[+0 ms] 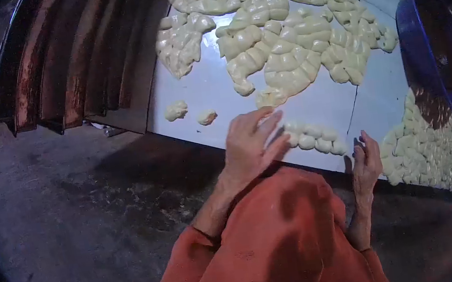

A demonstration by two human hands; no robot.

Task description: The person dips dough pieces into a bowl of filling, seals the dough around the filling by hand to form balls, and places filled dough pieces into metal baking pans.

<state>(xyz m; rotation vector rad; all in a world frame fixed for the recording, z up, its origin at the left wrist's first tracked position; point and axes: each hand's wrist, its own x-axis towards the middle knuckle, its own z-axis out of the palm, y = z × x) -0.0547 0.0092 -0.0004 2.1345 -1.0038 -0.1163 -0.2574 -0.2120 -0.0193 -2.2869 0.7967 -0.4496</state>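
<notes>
A short double row of small pale dough balls lies near the front edge of the white table. At its left end is my left hand, fingers spread and slightly bent; whether it touches the dough I cannot tell. My right hand is just beyond the right end of the row, fingers raised and loosely apart, holding nothing. Two separate dough lumps, a larger one and a smaller one, sit left of my left hand. Behind the row spreads a big sheet of scored, joined dough pieces.
Brown, rust-marked metal channels stand against the table's left side. A blue basin rests tilted on the right, above a mass of small dough pieces. Dark seams cross the white tabletop. The concrete floor lies below.
</notes>
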